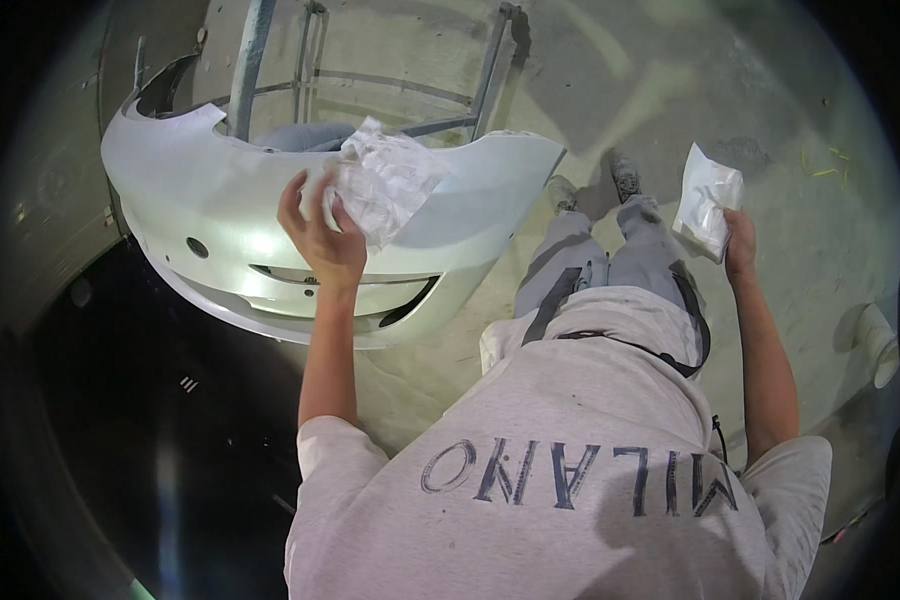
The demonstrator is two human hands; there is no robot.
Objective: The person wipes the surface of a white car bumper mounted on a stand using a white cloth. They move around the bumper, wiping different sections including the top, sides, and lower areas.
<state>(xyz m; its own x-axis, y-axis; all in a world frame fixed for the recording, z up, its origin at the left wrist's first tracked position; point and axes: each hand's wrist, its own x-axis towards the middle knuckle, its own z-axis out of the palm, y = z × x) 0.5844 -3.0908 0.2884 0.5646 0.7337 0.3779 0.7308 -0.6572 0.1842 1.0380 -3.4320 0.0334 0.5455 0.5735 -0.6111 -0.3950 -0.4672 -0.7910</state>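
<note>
My left hand [322, 232] is over the near side of a pale, pearl-white car bumper cover [270, 202]. A crumpled, thin white cloth or sheet [390, 184] hangs from its fingers. The sheet overlaps the bumper's upper part in the view; whether it touches the surface I cannot tell. Out to the right, beside my legs, my right hand [741, 244] grips a folded white packet or wad of cloth [709, 202] by its lower right edge. That packet is held well away from the bumper.
A metal stand [247, 67] rises behind the bumper, with more bars [487, 75] on the floor side. A large dark glossy surface [165, 375] lies at lower left. A whitish cylindrical object [877, 345] is on the right. Yellow strips [825, 169] lie on the floor.
</note>
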